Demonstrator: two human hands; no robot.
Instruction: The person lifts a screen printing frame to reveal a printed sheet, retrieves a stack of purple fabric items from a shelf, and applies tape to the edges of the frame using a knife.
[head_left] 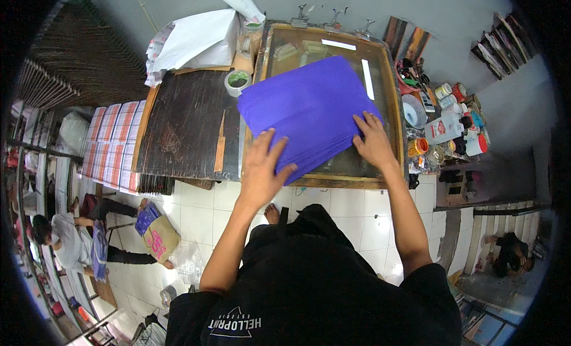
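A fanned stack of purple sheets [309, 108] lies tilted across a wooden-framed screen [389, 60], its near edges stepped in thin layers. Whether they are cloth or paper I cannot tell. My left hand [264, 167] rests on the stack's near left corner, fingers and thumb spread over the top. On the right edge lies my right hand [375, 142], its fingers apart and touching the upper sheet. Neither hand closes around anything. Two white strips of tape [367, 79] show on the screen beyond the stack.
Left of the screen is a dark board [190, 123] with a tape roll [238, 83] and a white package [196, 39]. Metal clamps [336, 19] stand behind. Jars and bottles [446, 129] crowd the right. One person [65, 239] sits at the left, another [511, 254] at the far right.
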